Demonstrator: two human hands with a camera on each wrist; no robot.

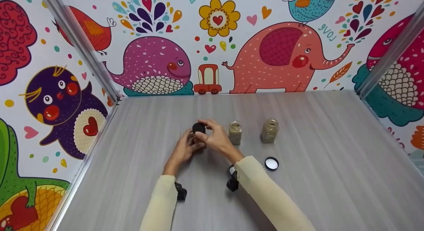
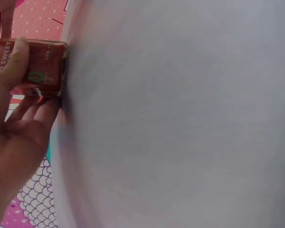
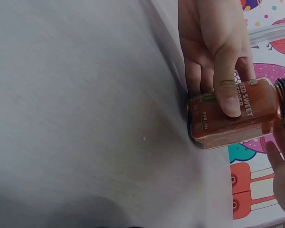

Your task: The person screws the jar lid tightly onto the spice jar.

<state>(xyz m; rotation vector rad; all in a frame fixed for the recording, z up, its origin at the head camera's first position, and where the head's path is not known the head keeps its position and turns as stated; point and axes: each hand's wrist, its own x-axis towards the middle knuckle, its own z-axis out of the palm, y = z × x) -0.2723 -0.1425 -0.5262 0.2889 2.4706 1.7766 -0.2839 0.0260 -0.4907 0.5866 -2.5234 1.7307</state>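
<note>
A square glass spice jar of red powder (image 3: 261,126), labelled red sweet pepper, stands upright on the table. My left hand (image 1: 185,150) grips its body, thumb across the label. At the jar's top is a black screw lid (image 1: 199,127), which the thumb and fingers of my right hand (image 1: 217,138) hold from the side. Right of that hand stand two lidless glass jars of greenish-brown powder, a nearer jar (image 1: 235,135) and a farther jar (image 1: 270,133).
A black lid (image 1: 271,163) lies white inside up, in front of the farther jar. Another lid (image 1: 231,170) is partly hidden by my right wrist. Printed cartoon panels (image 1: 215,49) border the grey table (image 1: 318,178) at the back and sides.
</note>
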